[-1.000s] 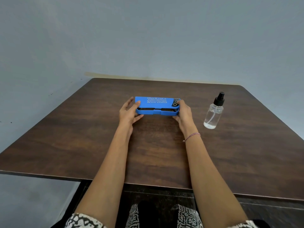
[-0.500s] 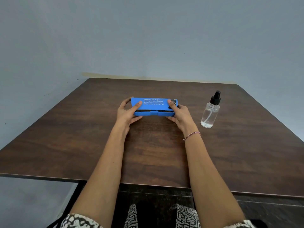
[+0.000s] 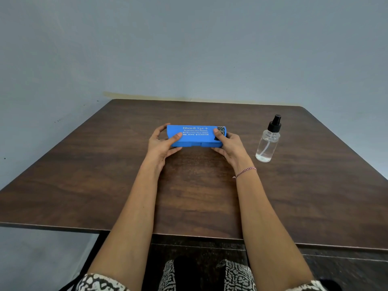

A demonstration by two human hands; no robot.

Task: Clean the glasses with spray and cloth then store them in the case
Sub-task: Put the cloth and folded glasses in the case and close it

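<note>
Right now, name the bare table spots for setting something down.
Bare: the left part of the table, from the left hand to the edge; the far strip behind the blue case; the near right corner below the spray bottle. Crowded: between case and bottle, where the right hand grips.

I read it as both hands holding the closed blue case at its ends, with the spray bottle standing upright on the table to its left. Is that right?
One thing is wrong: the spray bottle stands upright to the right of the blue case, not the left, as the head view shows. The left hand and right hand do hold the closed case at its ends.
</note>
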